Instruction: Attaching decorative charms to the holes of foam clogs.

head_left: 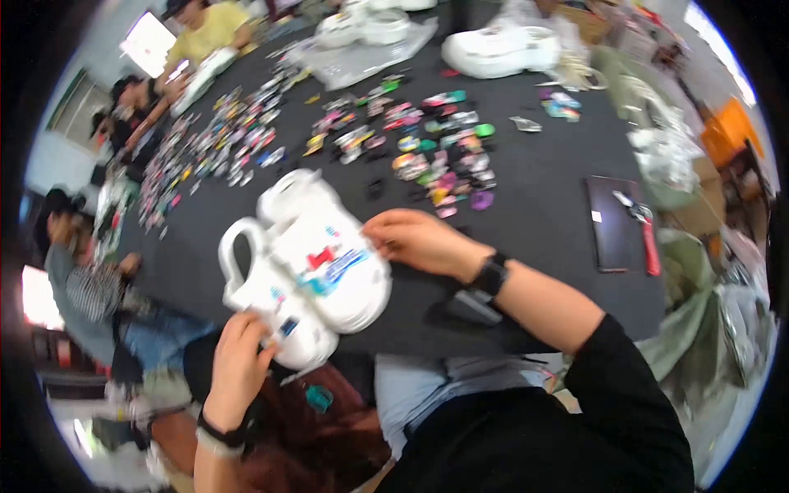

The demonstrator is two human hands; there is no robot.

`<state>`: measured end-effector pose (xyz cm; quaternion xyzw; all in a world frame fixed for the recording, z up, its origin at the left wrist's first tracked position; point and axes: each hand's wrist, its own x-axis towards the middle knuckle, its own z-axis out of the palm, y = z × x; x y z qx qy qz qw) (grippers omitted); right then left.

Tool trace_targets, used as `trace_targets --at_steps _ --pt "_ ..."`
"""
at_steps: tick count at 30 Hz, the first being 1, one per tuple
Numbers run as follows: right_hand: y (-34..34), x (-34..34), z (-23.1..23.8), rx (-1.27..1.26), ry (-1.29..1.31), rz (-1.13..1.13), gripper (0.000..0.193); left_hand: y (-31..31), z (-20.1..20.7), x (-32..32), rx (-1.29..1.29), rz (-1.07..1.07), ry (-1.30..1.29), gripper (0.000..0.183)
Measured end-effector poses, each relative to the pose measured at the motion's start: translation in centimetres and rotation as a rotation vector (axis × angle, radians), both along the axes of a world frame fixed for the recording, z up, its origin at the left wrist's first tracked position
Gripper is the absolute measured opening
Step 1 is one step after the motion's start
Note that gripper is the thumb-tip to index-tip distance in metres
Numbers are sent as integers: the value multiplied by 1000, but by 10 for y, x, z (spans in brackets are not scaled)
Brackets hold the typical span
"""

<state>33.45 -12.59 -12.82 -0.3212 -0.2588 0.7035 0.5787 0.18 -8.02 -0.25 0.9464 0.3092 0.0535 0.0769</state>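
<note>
Two white clogs stand side by side at the front of the dark table, toes toward me. On the right clog (362, 292) are a red charm, a blue and teal one and smaller pieces. The left clog (259, 283), its back strap raised, carries a dark blue charm and small light ones. My left hand (234, 361) is closed at the outer side of the left clog, thumb and fingers gripping it near the toe. With curled fingers, my right hand (423, 242) pinches the outer side of the right clog; its fingertips are partly hidden.
Many small colourful charms (440, 152) lie in heaps across the dark table (542, 238). More white clogs (501, 51) stand at the far side. A dark tablet (615, 226) and a red-handled tool (649, 242) lie at right. Other people (209, 33) sit along the left.
</note>
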Motion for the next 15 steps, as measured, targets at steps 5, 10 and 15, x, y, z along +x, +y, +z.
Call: trace_targets --at_steps 5,10,15 --pt "1 -2 -4 91 -110 -19 24 7 4 -1 -47 -110 166 31" --pt "12 -3 -8 44 66 27 13 22 11 -13 -39 -384 82 34" --pt "14 -1 -15 75 75 24 14 27 -4 -16 26 -397 65 35"
